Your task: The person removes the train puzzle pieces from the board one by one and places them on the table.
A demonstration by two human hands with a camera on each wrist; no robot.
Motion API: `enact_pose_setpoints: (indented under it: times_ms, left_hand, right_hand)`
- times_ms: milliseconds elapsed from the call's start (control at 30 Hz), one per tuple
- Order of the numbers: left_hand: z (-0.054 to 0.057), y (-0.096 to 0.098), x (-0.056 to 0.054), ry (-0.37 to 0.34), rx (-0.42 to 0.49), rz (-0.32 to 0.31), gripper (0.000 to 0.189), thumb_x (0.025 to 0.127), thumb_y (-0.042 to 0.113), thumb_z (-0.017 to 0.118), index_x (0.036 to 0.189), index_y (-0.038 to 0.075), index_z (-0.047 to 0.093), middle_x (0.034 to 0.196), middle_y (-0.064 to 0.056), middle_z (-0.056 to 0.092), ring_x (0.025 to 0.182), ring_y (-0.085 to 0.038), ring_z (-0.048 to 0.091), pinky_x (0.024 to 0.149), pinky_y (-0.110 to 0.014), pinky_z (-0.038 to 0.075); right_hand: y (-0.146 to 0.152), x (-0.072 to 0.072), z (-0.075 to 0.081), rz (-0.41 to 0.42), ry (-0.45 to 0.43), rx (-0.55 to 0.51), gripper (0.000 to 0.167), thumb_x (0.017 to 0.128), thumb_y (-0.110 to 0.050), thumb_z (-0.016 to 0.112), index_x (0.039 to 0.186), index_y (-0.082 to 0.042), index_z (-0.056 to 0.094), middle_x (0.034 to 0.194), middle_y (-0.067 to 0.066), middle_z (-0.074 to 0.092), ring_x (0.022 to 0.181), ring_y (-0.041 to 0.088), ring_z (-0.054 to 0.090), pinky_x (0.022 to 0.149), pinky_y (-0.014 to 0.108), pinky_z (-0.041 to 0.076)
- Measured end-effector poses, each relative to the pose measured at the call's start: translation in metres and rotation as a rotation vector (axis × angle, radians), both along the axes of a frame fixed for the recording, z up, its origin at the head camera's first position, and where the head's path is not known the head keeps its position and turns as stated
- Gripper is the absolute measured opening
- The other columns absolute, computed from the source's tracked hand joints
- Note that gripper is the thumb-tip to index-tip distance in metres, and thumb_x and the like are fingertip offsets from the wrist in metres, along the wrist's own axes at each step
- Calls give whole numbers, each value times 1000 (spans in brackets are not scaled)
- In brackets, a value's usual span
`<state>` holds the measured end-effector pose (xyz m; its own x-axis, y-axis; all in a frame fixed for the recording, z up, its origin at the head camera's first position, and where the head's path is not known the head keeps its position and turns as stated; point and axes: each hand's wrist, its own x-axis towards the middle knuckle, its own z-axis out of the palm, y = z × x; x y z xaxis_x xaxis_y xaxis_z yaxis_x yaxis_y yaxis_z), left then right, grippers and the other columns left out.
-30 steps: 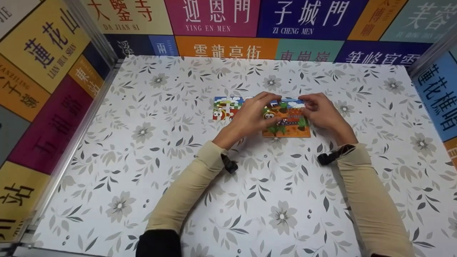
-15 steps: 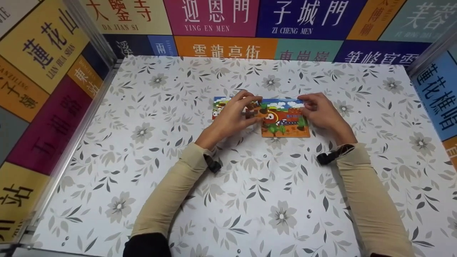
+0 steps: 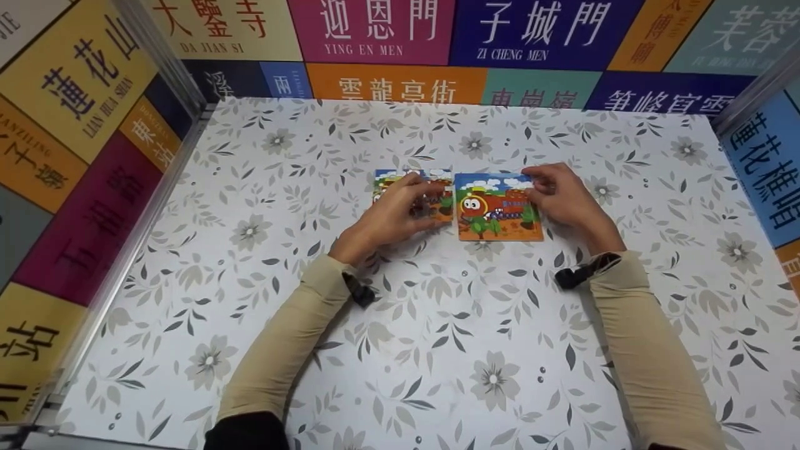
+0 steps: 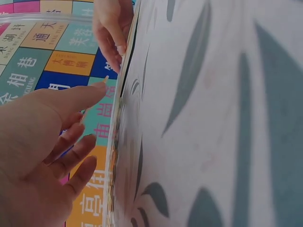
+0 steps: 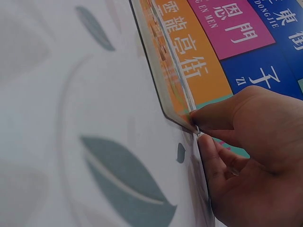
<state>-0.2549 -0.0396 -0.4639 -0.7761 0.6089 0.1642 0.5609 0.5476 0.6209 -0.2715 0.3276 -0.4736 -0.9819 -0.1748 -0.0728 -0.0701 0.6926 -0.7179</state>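
Observation:
Two square pictures of a cartoon train lie side by side on the table. The right one is a picture board (image 3: 494, 212) with a whole, unbroken image. My right hand (image 3: 565, 197) pinches its upper right edge, fingertips at the corner, as the right wrist view shows. The left one is a jigsaw puzzle (image 3: 386, 177), mostly covered by my left hand (image 3: 389, 215). Between thumb and fingertips this hand pinches a thin jigsaw piece (image 3: 440, 201) at the puzzle's lower right part. In the left wrist view only the piece's edge shows, so whether it touches the puzzle I cannot tell.
The white table (image 3: 494, 306) has a leaf-and-flower print. Coloured panels with large characters (image 3: 381, 31) stand along its back and sides. Each wrist wears a small black camera (image 3: 572, 278).
My left hand has moved left from over the picture board to the jigsaw puzzle, carrying the jigsaw piece and uncovering the board. My right hand has stayed at the board's corner.

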Motion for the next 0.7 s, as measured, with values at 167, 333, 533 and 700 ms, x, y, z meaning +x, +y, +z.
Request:
enact_pose_setpoints:
  times_ms: [167, 333, 533, 700]
  left_hand:
    - [0, -3, -1, -20, -78, -40, 59, 98, 34, 82, 151, 15, 65, 133, -9, 65, 113, -25, 61, 96, -41, 53]
    - [-2, -2, -3, -28, -103, -66, 59, 98, 32, 83, 151, 14, 65, 138, -9, 68, 121, -25, 62, 104, -43, 52]
    - [-4, 1, -2, -2, -113, -76, 56, 97, 32, 84, 145, 10, 69, 138, -8, 72, 126, -25, 66, 109, -42, 53]
    - [-3, 1, -1, 4, -84, -91, 44, 97, 30, 84, 135, 8, 75, 128, -8, 75, 117, -24, 69, 102, -41, 56]
  right_hand:
    - [0, -1, 0, -2, -9, 5, 48, 108, -14, 63, 155, -6, 57, 149, 24, 47, 134, 38, 58, 119, 56, 46]
    - [0, -1, 0, 3, -7, 8, 48, 108, -15, 63, 155, -5, 57, 150, 25, 46, 137, 40, 57, 120, 58, 45]
    - [-1, -1, 1, 0, -11, 1, 48, 108, -14, 64, 155, -5, 58, 151, 25, 46, 137, 40, 57, 121, 57, 45]
    - [-1, 0, 1, 2, -4, -4, 47, 109, -14, 63, 155, -5, 58, 151, 25, 46, 136, 40, 57, 120, 57, 46]
